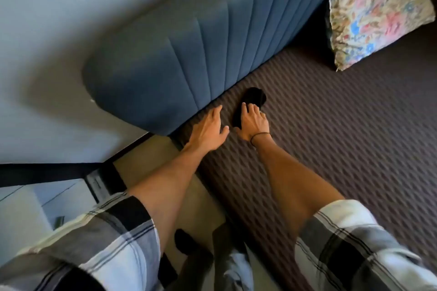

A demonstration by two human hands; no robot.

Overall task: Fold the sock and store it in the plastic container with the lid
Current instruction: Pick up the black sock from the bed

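Black sock (250, 104) on the brown mattress (331, 137), mid-frame, beside the blue headboard (189, 54).

The sock's long axis runs from lower left to upper right. The right hand (251, 125) lies flat on its lower end, fingers spread; the left hand (209, 129) rests open just left, not touching it.

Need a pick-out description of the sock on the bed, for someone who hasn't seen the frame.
Start at the bed with the ribbed brown cover and the padded blue headboard. Near the headboard's lower edge, far from the floral pillow, lies the sock, with the right hand resting on it and the left hand beside it. It is the only small black item on that cover.
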